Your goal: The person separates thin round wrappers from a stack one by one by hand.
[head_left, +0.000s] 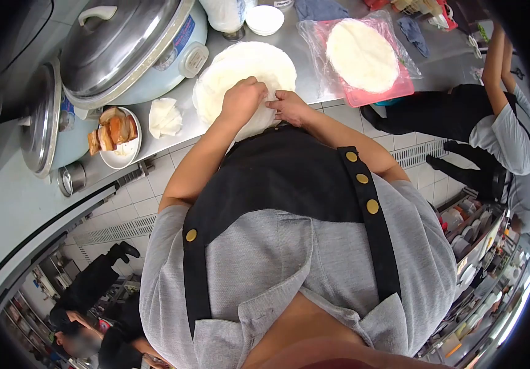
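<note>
A stack of thin, round, whitish wrapper sheets (222,71) lies at the edge of the steel counter, right in front of me. My left hand (244,101) is closed over the near part of the stack, fingers curled down onto a sheet. Close beside it, my right hand (289,109) pinches the near right edge, where a sheet hangs loose toward my apron. The fingertips are partly hidden. To the left lies a crumpled white sheet (166,117). Another pile of round sheets (362,55) rests on plastic over a pink board (381,93) at the right.
Two large lidded cookers (172,67) stand at the left, with a white dish (120,158) of browned meat pieces (117,128) before them. White bowls (265,20) sit at the back. A person (493,129) stands at the right; another person (92,295) is behind at lower left.
</note>
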